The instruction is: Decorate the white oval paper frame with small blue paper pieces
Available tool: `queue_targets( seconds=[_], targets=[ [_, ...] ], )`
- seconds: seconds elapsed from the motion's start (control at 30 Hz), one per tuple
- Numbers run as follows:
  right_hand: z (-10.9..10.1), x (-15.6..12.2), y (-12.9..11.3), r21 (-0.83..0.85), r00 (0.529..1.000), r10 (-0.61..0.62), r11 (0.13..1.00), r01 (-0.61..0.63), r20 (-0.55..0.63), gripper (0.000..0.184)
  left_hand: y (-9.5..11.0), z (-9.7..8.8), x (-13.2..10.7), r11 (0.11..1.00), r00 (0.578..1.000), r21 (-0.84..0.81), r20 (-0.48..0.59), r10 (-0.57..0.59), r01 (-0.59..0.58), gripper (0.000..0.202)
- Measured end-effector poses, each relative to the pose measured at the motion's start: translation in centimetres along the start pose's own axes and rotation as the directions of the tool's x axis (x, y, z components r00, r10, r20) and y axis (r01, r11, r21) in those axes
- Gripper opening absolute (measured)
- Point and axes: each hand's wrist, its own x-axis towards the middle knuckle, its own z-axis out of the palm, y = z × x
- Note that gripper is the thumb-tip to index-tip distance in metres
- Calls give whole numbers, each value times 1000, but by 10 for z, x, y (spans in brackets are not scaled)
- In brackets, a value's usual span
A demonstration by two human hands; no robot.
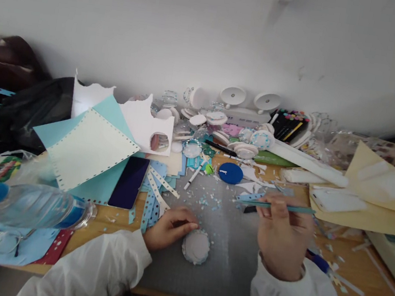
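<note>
My left hand (171, 227) rests on the grey mat (230, 280), thumb and fingertips pinched together at the upper left edge of a round white disc (196, 246). Small pale-blue and white bits line the disc's rim. My right hand (283, 233) is raised over the mat's right side, its fingers closed around a thin teal stick-like tool (299, 209). The tool's exact kind cannot be made out. It lies nearly level, its tip pointing left near a dotted blue paper strip (250, 197). Tiny paper bits (208, 201) are scattered beyond the disc.
A water bottle (42, 207), glasses (6, 241), a phone (129, 182) and coloured paper (90, 152) lie left. A blue disc (230, 173), a white pen (194, 176) and decorated white discs (216, 117) are farther back. Yellow paper (386, 219) lies right.
</note>
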Motion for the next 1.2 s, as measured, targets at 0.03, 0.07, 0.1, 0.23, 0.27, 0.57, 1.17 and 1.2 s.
queue_targets(
  seconds=[0.03, 0.07, 0.1, 0.23, 0.27, 0.57, 1.17, 1.2],
  targets=[
    [-1, -4, 1, -15, 1000, -5, 1000, 5, -2, 15, 0, 0, 0, 1000, 1000, -11, 10, 10, -10, 33],
    [-1, -8, 2, -33, 1000, -5, 999, 4, -3, 14, 0, 0, 0, 1000, 1000, -23, 18, 16, -15, 33],
    [-1, -12, 5, -56, 1000, -3, 998, 3, -7, 15, 0, 1, 0, 999, 1000, -38, 24, 15, -14, 34],
    [2, -29, 20, -21, 987, 158, 987, -159, -40, 22, -3, 3, -1, 994, 999, -107, 37, -34, 37, 38],
    [3, -33, 24, 13, 971, 235, 972, -234, -38, 24, -3, 3, -1, 992, 998, -117, 37, -45, 49, 38],
    [10, -56, 47, 55, 782, 610, 783, -620, 125, 34, 0, 4, -2, 995, 996, -89, -71, -50, 44, 30],
    [20, -59, 33, -266, 446, -479, 397, 878, 756, 14, -2, 1, -4, 871, 949, -400, -9, -316, 286, 53],
    [23, -62, 33, -251, 405, -486, 352, 902, 775, 13, -3, 1, -4, 852, 942, -425, 9, -335, 307, 54]
  ],
)
